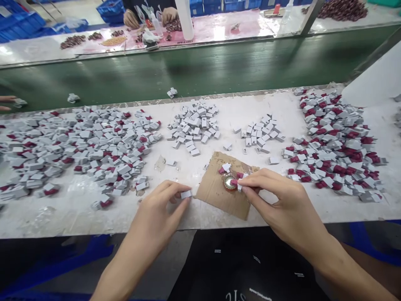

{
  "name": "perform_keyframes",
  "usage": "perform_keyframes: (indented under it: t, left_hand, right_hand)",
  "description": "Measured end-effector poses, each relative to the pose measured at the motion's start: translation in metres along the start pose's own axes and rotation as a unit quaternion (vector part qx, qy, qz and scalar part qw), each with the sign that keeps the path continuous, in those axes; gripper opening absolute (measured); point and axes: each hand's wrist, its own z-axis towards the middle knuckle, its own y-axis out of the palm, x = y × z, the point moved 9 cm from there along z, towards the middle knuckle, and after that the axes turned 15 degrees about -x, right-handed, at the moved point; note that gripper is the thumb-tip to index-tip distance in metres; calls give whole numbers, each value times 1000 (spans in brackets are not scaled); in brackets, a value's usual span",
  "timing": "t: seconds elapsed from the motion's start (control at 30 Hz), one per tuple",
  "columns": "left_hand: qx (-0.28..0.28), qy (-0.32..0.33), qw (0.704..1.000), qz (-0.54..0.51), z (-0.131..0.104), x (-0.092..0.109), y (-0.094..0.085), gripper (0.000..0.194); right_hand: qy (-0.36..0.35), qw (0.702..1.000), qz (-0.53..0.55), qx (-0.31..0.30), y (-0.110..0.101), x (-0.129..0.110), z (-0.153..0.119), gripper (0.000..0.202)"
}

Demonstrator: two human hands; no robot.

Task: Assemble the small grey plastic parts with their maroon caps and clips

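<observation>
My left hand (163,202) pinches a small light-grey plastic block (186,194) between thumb and fingertips, just left of a brown cardboard piece (216,192). In my right hand (282,198), thumb and forefinger hold a small maroon plastic piece (234,182) over a bottle cap (229,184). The cap lies upturned on the cardboard, with a shiny inside; I cannot tell whether the piece touches it. Beside the cap rests another maroon-and-grey piece (225,168). Part of the cardboard's right side is hidden by my right hand.
Grey blocks form a middle pile (196,121) and a smaller pile (263,133). Mixed grey-and-maroon pieces spread in a left heap (103,142) and a right heap (341,146). Beyond runs a green conveyor belt (219,69) bearing a few pieces. Another person's hands (169,16) work across it.
</observation>
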Motion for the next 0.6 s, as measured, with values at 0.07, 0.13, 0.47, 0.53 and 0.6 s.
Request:
perform_keyframes:
  t: [0.07, 0.13, 0.47, 0.53, 0.6]
  left_hand:
    - [5, 1, 1000, -23, 4, 4, -3, 18]
    - [13, -3, 997, -73, 11, 9, -5, 17]
    - [-165, 117, 870, -451, 72, 82, 39, 23]
    - [-181, 128, 854, -470, 78, 92, 45, 25]
    - [-186, 134, 847, -480, 81, 98, 48, 24]
  right_hand:
    - [-4, 1000, 0, -1, 0, -2, 1, 18]
    - [-1, 1000, 13, -2, -2, -2, 2, 20]
    - [45, 949, 289, 117, -37, 35, 3, 8]
    - [40, 941, 317, 114, -40, 39, 8, 9]
    - [33, 934, 339, 109, -42, 40, 10, 10]
